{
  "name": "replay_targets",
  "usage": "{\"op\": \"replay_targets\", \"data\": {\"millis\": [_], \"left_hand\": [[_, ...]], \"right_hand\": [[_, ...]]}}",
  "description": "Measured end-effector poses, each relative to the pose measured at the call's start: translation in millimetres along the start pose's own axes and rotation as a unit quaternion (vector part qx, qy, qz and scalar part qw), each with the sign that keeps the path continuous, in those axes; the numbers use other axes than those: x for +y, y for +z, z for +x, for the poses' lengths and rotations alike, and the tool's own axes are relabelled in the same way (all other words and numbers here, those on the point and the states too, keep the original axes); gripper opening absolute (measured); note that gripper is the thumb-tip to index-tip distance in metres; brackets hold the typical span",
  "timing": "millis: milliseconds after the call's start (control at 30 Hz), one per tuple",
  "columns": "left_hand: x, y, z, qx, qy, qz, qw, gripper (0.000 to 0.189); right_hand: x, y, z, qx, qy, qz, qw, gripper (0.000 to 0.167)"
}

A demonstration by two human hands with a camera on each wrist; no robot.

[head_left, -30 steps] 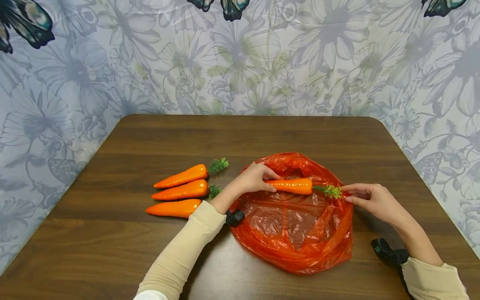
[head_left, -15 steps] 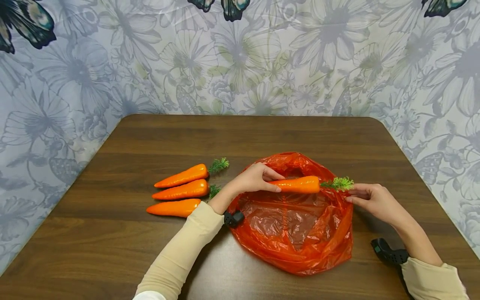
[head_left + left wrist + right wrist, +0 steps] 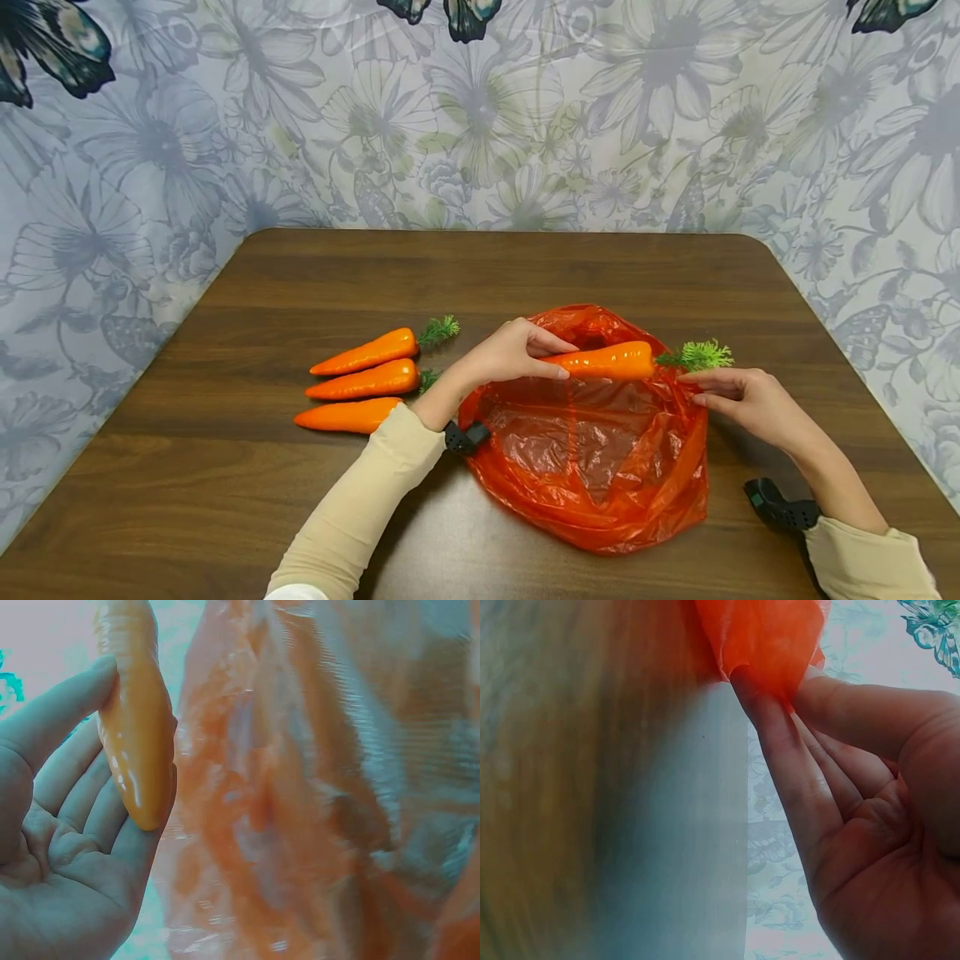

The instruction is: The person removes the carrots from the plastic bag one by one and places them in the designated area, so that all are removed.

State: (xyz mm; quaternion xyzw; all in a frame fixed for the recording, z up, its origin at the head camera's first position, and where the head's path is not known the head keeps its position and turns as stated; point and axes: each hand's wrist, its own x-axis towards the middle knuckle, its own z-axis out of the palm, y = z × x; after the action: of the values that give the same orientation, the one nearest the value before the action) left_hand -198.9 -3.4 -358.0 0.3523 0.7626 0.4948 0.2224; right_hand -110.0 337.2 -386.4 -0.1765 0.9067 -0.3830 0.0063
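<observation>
My left hand (image 3: 510, 354) pinches a carrot (image 3: 611, 361) near its pointed end, holding it over the far part of a red plastic bag (image 3: 585, 521). The carrot's leafy green top points right, past the bag's rim. In the left wrist view, the thumb lies on one side of the carrot (image 3: 139, 742) and the fingers behind it. At the bag's right edge, my right hand (image 3: 753, 404) pinches the rim. The right wrist view has the thin red film of the bag (image 3: 769, 645) between thumb and fingertips. The bag lies spread with its mouth up.
Left of the bag, three more carrots lie side by side on the brown wooden table (image 3: 187, 467): a far one (image 3: 367, 352), a middle one (image 3: 363, 379) and a near one (image 3: 348, 415), partly behind my left sleeve. A flower-patterned wall (image 3: 480, 125) stands behind the table.
My left hand has moved the carrot to the right and slightly up in the head view, so its green top now reaches beyond the bag's rim. The right hand has barely moved.
</observation>
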Motion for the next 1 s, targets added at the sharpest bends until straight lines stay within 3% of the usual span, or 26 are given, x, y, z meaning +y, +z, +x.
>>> {"op": "replay_targets", "data": {"millis": [300, 533, 667, 833, 1000], "left_hand": [[22.7, -21.5, -19.8, 0.021, 0.019, 0.009, 0.9995, 0.037], [24.1, -55.6, -49.1, 0.061, 0.021, 0.028, 0.9975, 0.037], [16.4, -74.9, -70.5, 0.088, -0.009, 0.026, 0.9958, 0.037], [1.9, -93.1, -96.5, 0.112, -0.067, 0.024, 0.9911, 0.039], [-13.8, -107.7, -118.8, 0.131, -0.091, 0.031, 0.9867, 0.041]], "right_hand": [[-0.2, -1.4, -0.7, 0.003, 0.007, -0.011, 0.9999, 0.03], [1.0, 0.4, -0.2, 0.001, 0.003, 0.009, 1.0, 0.029], [-0.2, 0.6, -0.3, 0.0, 0.007, 0.012, 0.9999, 0.028], [-0.6, 1.2, -0.5, 0.001, 0.011, 0.012, 0.9999, 0.028], [-0.7, 0.9, -0.9, 0.002, 0.004, 0.015, 0.9999, 0.027]]}}
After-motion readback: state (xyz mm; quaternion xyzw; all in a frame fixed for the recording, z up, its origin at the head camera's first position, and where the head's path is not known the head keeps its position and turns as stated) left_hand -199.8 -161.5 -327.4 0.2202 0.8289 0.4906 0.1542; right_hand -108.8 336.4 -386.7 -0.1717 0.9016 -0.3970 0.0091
